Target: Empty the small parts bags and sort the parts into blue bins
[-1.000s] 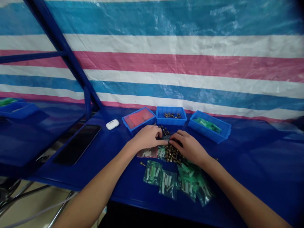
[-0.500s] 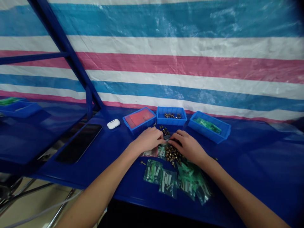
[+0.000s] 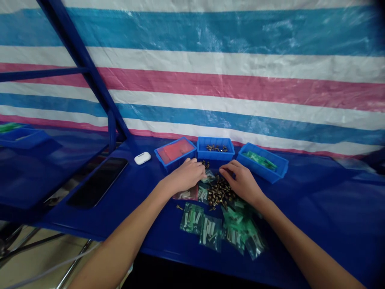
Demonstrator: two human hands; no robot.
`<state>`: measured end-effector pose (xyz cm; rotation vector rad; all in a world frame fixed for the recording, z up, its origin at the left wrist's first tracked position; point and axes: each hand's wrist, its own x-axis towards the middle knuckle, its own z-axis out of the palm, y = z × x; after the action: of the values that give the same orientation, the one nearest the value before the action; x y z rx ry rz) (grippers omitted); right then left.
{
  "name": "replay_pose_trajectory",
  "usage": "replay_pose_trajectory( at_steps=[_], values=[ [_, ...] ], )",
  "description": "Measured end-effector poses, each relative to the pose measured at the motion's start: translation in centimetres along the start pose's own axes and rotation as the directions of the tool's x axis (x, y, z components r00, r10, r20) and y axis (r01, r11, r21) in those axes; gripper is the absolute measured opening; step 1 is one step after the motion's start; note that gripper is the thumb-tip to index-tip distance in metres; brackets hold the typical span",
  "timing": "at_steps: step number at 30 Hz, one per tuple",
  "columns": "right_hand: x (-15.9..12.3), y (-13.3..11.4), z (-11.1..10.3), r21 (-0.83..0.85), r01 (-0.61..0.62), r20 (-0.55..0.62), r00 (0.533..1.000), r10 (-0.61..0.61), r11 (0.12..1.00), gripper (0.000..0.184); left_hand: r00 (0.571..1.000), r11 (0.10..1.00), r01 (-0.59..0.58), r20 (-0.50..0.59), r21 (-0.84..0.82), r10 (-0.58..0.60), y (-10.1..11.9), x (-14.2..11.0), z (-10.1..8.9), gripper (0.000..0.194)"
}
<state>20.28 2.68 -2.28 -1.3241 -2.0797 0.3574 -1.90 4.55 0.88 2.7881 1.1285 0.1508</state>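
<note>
Left grip: fingers curled down and together, beside a few stray screws; cannot tell whether they pinch anything.

Brass screws: a loose heap on the blue worktop, between the hands, lying over clear bags.

Right grip: fingers slightly apart and arched at the heap's right edge, nothing visible in them.

Handling: likely stiff, dense and prone to rolling; best pinched singly by the shank.

Blue bins: red-lined bin, screw bin, green-parts bin.
</note>
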Motion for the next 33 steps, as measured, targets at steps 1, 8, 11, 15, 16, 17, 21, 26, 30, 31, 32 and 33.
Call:
replay_pose_trajectory(
  at_steps=[1, 8, 11, 15, 16, 17, 21, 26, 30, 31, 32, 33],
  values=[
    [0.0, 0.1, 0.0, 0.001, 0.002, -0.008, 1.0, -0.002, 1.0, 0.021, 1.0, 1.0, -0.01, -0.003, -0.016, 0.01, -0.1, -0.1, -0.2, 0.029],
    [-0.1, -0.3, 0.5, -0.02, 0.056, 0.026, 0.998, -0.056, 0.998, 0.026, 0.99, 0.995, -0.093, -0.108, 0.023, 0.095, 0.1, 0.0, -0.3, 0.029],
    [-0.1, -0.4, 0.5, 0.055, -0.002, 0.016, 1.0, 0.001, 0.998, 0.024, 0.985, 0.993, -0.106, -0.128, 0.05, 0.112, 0.5, 0.2, -0.1, 0.027],
    [0.0, -0.2, 0.2, 0.133, -0.063, -0.001, 0.998, 0.063, 0.989, 0.021, 0.982, 0.996, -0.085, -0.168, 0.04, 0.091, 0.7, 0.7, 0.4, 0.026],
    [0.0, -0.2, 0.1, 0.129, -0.065, -0.011, 0.998, 0.067, 0.99, 0.02, 0.98, 0.996, -0.077, -0.179, 0.034, 0.082, 0.7, 0.8, 0.5, 0.026],
    [0.0, -0.1, 0.1, 0.118, -0.063, -0.026, 0.997, 0.067, 0.991, 0.019, 0.978, 0.997, -0.064, -0.195, 0.031, 0.068, 0.6, 0.8, 0.6, 0.026],
    [0.0, -0.1, -0.1, 0.087, -0.051, -0.094, 0.994, 0.06, 0.995, 0.016, 0.949, 0.999, 0.042, -0.314, 0.006, -0.038, 0.3, 0.7, 1.0, 0.022],
    [0.1, 0.0, -0.4, 0.075, -0.013, -0.182, 0.983, 0.027, 0.997, 0.015, 0.907, 0.985, 0.133, -0.388, -0.111, -0.166, 0.5, 0.6, 1.2, 0.019],
    [0.0, -0.5, -0.8, 0.04, 0.059, -0.204, 0.978, -0.05, 0.997, 0.015, 0.901, 0.97, 0.068, -0.403, -0.233, -0.16, 0.5, 0.8, 1.6, 0.027],
    [0.0, -0.7, -0.8, 0.032, 0.084, -0.203, 0.976, -0.076, 0.996, 0.015, 0.905, 0.97, 0.031, -0.404, -0.243, -0.13, 0.5, 0.9, 1.6, 0.025],
    [-0.1, -0.9, -0.9, 0.026, 0.106, -0.199, 0.975, -0.099, 0.994, 0.015, 0.909, 0.969, -0.004, -0.405, -0.249, -0.1, 0.4, 0.9, 1.7, 0.022],
    [-0.1, -1.1, -0.9, 0.022, 0.123, -0.189, 0.975, -0.117, 0.992, 0.015, 0.91, 0.967, -0.032, -0.407, -0.254, -0.077, 0.3, 0.9, 1.8, 0.019]
  ],
)
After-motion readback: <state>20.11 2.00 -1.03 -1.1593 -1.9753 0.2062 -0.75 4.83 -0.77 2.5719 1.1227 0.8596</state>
